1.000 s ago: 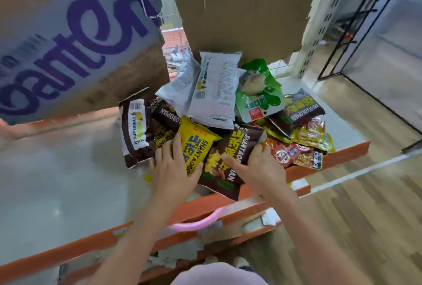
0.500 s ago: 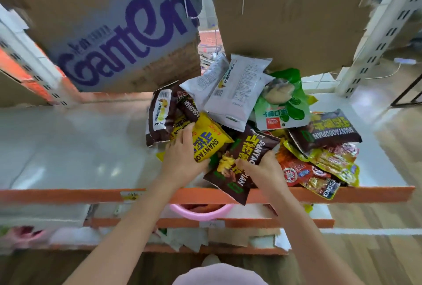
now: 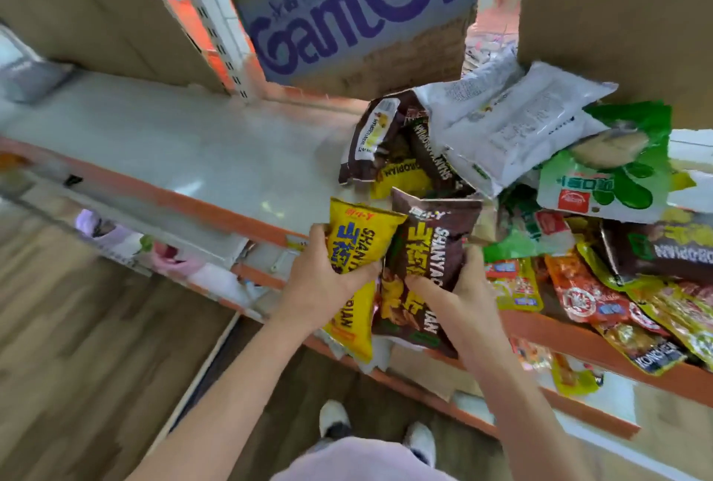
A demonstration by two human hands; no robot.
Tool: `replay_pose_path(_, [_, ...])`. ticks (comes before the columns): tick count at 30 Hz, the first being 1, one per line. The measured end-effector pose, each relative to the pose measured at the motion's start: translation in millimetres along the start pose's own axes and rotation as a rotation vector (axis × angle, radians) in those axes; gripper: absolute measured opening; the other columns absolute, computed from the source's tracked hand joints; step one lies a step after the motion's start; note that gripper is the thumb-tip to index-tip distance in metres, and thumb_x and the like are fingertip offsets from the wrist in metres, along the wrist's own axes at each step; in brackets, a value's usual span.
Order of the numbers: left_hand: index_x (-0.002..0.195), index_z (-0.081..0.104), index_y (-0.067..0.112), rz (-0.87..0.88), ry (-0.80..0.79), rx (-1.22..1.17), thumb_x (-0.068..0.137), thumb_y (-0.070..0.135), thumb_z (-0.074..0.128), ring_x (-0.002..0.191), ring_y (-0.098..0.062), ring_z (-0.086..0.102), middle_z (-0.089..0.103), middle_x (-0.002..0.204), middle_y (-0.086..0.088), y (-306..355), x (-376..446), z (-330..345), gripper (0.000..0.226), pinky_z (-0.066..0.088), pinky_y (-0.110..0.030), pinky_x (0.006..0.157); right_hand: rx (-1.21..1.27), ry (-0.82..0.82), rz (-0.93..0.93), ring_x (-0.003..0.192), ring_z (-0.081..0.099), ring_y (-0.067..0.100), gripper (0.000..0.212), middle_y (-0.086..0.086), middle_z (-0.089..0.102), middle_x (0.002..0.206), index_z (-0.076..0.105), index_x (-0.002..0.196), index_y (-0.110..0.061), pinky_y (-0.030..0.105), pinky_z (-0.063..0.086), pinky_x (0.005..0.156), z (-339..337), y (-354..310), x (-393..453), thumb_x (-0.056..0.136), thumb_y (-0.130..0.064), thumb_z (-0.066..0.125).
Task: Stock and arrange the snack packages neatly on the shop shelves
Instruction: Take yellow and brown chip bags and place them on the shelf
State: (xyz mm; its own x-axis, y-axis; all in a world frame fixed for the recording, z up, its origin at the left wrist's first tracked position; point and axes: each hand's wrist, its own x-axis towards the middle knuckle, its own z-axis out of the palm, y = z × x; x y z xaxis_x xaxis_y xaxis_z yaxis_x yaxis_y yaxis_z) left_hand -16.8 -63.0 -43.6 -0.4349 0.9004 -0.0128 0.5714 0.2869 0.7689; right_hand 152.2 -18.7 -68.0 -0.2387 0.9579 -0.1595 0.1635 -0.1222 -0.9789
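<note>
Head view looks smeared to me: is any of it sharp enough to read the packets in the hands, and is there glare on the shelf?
Head view: edges smear and bend with wide-angle distortion; the yellow packet and brown packet held at centre stay legible; soft glare patches sit on the grey shelf.

- Glossy yellow plastic snack packet [image 3: 360,245]; glossy brown plastic snack packet [image 3: 428,249].
- Matt, rough brown cardboard box with purple print [image 3: 359,14].
- Smooth, slightly shiny pale grey shelf board [image 3: 200,156].
- Wood-grain floor [image 3: 85,345].
</note>
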Motion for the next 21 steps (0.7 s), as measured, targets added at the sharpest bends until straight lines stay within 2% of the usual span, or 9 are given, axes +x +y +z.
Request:
replay_pose_path(1, [0.106, 0.045, 0.017, -0.053, 0.008, -0.012, 0.069, 0.039, 0.078, 0.088, -0.009, 0.062, 0.060, 0.087, 0.017, -9, -7, -8, 0.053, 0.047, -0.027, 0.074, -0.013, -0.056, -0.003, 0.081, 0.061, -0.007, 0.043, -0.019, 0.063, 0.089, 0.045, 0.097, -0.030, 0.015, 0.048, 0.071, 12, 2, -1, 0.070, -0.014, 0.074])
replay_pose_path(3, [0.113, 0.043, 0.020, -0.127, 0.039, -0.022, 0.072, 0.041, 0.076, 0.098, -0.018, 0.061, 0.063, 0.101, 0.009, -25, -17, -25, 0.056, 0.047, -0.038, 0.087, -0.021, -0.190, 0.035, 0.090, 0.064, 0.013, 0.042, -0.008, 0.065, 0.094, 0.043, 0.099, -0.026, 0.034, 0.051, 0.082, 39, 2, -5, 0.075, -0.008, 0.071])
replay_pose_path(5, [0.115, 0.040, 0.027, -0.206, 0.071, -0.055, 0.074, 0.043, 0.073, 0.105, -0.017, 0.059, 0.063, 0.111, 0.008, -42, -28, -46, 0.055, 0.046, -0.037, 0.091, 0.003, -0.323, 0.060, 0.092, 0.064, 0.021, 0.037, -0.002, 0.066, 0.097, 0.041, 0.097, -0.026, 0.045, 0.051, 0.085, 69, 0, -6, 0.079, -0.009, 0.069])
replay_pose_path(8, [0.112, 0.045, 0.029, -0.340, 0.103, -0.250, 0.076, 0.039, 0.073, 0.099, -0.007, 0.062, 0.066, 0.106, 0.012, -71, -46, -83, 0.046, 0.047, -0.025, 0.082, -0.006, -0.458, 0.061, 0.087, 0.067, 0.010, 0.030, -0.009, 0.068, 0.094, 0.044, 0.094, -0.029, 0.031, 0.055, 0.078, 118, -8, -11, 0.082, -0.013, 0.066])
replay_pose_path(10, [0.114, 0.044, 0.031, -0.419, 0.083, -0.449, 0.074, 0.038, 0.074, 0.098, -0.009, 0.064, 0.066, 0.107, 0.008, -90, -58, -110, 0.051, 0.050, -0.032, 0.089, 0.006, -0.542, 0.058, 0.074, 0.065, -0.005, 0.027, -0.017, 0.069, 0.082, 0.048, 0.089, -0.029, 0.013, 0.051, 0.062, 154, -15, -14, 0.084, -0.009, 0.065])
replay_pose_path(12, [0.121, 0.041, 0.026, -0.508, 0.049, -0.641, 0.067, 0.039, 0.080, 0.099, -0.016, 0.065, 0.066, 0.110, 0.000, -115, -70, -137, 0.068, 0.050, -0.042, 0.091, -0.026, -0.606, 0.075, 0.077, 0.065, -0.004, 0.027, -0.016, 0.069, 0.082, 0.049, 0.089, -0.030, 0.015, 0.052, 0.067, 192, -21, -20, 0.084, -0.009, 0.066])
replay_pose_path(15, [0.119, 0.044, 0.025, -0.555, 0.048, -0.861, 0.065, 0.031, 0.061, 0.086, -0.016, 0.067, 0.068, 0.099, -0.001, -158, -90, -182, 0.057, 0.054, -0.031, 0.074, -0.028, -0.726, 0.174, 0.089, 0.068, 0.020, 0.028, 0.002, 0.069, 0.098, 0.049, 0.100, -0.027, 0.041, 0.055, 0.081, 248, -26, -34, 0.084, -0.012, 0.065])
replay_pose_path(17, [0.116, 0.046, 0.025, -0.567, 0.080, -0.961, 0.064, 0.025, 0.055, 0.078, -0.013, 0.067, 0.069, 0.092, 0.000, -189, -106, -210, 0.053, 0.053, -0.025, 0.064, -0.058, -0.797, 0.196, 0.090, 0.068, 0.025, 0.031, 0.006, 0.069, 0.102, 0.049, 0.106, -0.027, 0.047, 0.054, 0.083, 287, -29, -41, 0.084, -0.015, 0.066])
replay_pose_path(21, [0.118, 0.045, 0.027, -0.609, 0.213, -1.050, 0.073, 0.016, 0.060, 0.076, -0.016, 0.069, 0.070, 0.092, -0.002, -244, -126, -257, 0.050, 0.053, -0.027, 0.059, -0.172, -0.892, 0.134, 0.094, 0.067, 0.027, 0.027, 0.004, 0.070, 0.103, 0.052, 0.101, -0.032, 0.051, 0.051, 0.087, 363, -34, -52, 0.081, -0.027, 0.069])
